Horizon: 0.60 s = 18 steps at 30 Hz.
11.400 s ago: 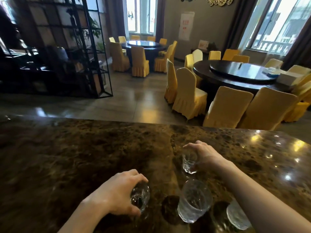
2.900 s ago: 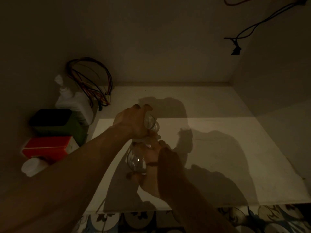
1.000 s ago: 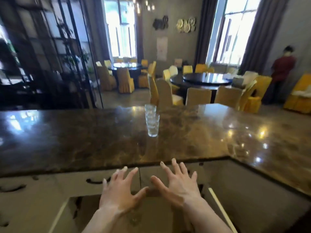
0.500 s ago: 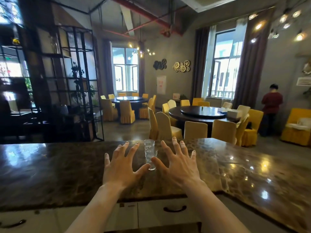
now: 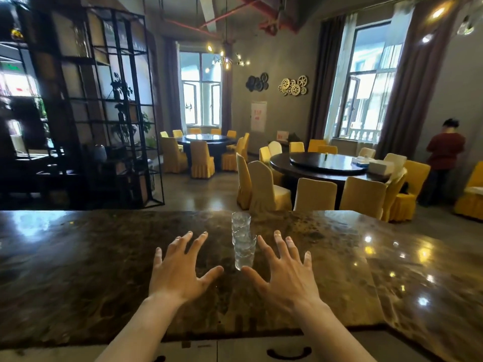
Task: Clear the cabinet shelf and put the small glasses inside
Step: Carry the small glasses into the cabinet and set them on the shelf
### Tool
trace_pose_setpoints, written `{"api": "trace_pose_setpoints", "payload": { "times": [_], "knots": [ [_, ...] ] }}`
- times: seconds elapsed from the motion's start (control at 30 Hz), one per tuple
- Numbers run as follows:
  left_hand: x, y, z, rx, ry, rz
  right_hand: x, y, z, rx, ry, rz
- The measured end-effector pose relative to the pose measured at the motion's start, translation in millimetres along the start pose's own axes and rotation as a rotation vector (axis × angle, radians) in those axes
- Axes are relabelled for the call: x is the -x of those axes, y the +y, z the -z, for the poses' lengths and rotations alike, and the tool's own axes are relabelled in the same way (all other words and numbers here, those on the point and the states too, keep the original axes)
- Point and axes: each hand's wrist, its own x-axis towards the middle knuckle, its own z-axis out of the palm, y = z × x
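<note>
Two short stacks of small clear glasses stand on the dark marble counter: the near stack and the far stack just behind it. My left hand hovers over the counter to the left of the near stack, fingers spread, holding nothing. My right hand is spread the same way on the stack's right side. Both thumbs point toward the base of the near stack without touching it. The cabinet shelf is out of view below the counter.
Cabinet fronts with dark handles run under the counter edge. Beyond the counter are round tables with yellow-covered chairs, a black metal shelving unit at the left, and a person in a red top at the far right.
My view has risen from the cabinet to the counter top. Both open hands have moved forward over the counter and now flank the near stack of glasses.
</note>
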Motion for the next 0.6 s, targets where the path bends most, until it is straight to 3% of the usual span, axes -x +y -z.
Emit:
{"api": "trace_pose_setpoints", "payload": {
  "times": [0.37, 0.6],
  "knots": [
    [-228, -52, -135, 0.096, -0.213, -0.104, -171, 7, -109, 0.013, -0.181, -0.138],
    [-320, -17, -174, 0.095, -0.353, -0.400, -210, 15, -137, -0.008, -0.330, -0.055]
  ]
}}
